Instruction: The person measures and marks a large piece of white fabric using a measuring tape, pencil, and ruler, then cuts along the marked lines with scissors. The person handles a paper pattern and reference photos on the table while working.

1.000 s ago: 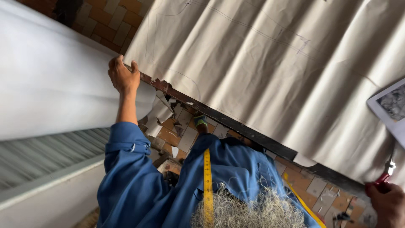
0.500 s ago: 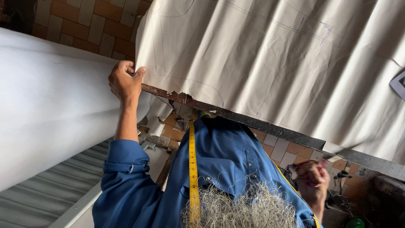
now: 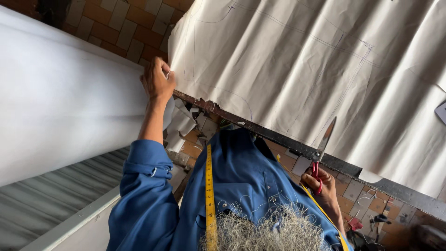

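The person in the blue shirt (image 3: 241, 186) is leaning over the worktop (image 3: 297, 146), whose dark edge runs in a slant across the view. A big sheet of pale cloth (image 3: 302, 69) is lying spread over the worktop, marked with thin drawn lines, its near border hanging just past the dark edge.

The left hand (image 3: 157, 81) is reaching up to the cloth's corner, fingers (image 3: 165, 76) closed together and pinching that corner right at the worktop's edge. The right hand (image 3: 319, 183) is gripping scissors (image 3: 323, 144) with red handles; its fingers are clamped through and around the handles, just below the worktop's edge. The blades are pointing up over the edge and onto the cloth's near border; whether they are parted I cannot tell, since they are showing as one narrow strip. The two hands are well apart along the edge.

A yellow tape measure (image 3: 209, 190) is hanging round the person's neck and down the shirt. To the left of the worktop a broad white roll (image 3: 65, 102) is lying, with a grey ribbed surface (image 3: 46, 200) below it. Under the worktop, pale scraps (image 3: 183, 123) are littering a floor (image 3: 121, 28) of brown and tan tiles.
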